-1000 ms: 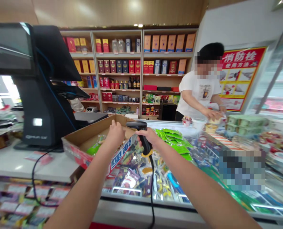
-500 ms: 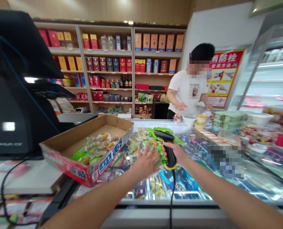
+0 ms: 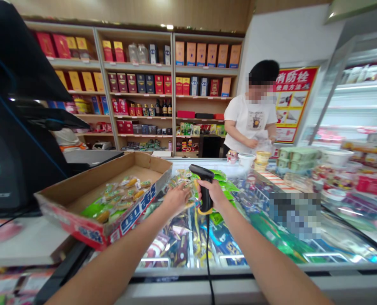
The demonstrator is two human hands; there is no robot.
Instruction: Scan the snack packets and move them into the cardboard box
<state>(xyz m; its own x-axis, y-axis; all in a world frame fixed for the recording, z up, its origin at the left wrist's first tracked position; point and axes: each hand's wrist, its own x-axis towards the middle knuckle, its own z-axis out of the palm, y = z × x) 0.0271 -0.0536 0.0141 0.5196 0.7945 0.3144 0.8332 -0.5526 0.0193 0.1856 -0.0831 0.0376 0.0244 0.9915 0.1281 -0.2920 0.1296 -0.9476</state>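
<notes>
My right hand (image 3: 214,192) is wrapped round the grip of a black and yellow barcode scanner (image 3: 206,197), its head tilted toward the left. A black cord runs down from its base past the counter's front edge. Just left of the scanner, my left hand (image 3: 177,198) rests on clear-wrapped snack packets (image 3: 183,174), fingers stretched out over them. Bright green packets (image 3: 228,186) lie behind and to the right of the scanner. More wrapped snacks (image 3: 124,192) sit inside a shallow cardboard box (image 3: 80,182) on the left.
Beneath my hands is a glass-topped display case (image 3: 188,267) with colourful packages inside. A black checkout machine (image 3: 16,127) stands at left. Across the counter a person in a white shirt (image 3: 252,116) handles a clear bag near tubs (image 3: 246,159). Green cartons (image 3: 298,157) are stacked at right.
My left hand has shifted left and its spread fingers have drawn closer together over the packets. The scanner has moved left with my right hand. The other person's hands have come together at the bag.
</notes>
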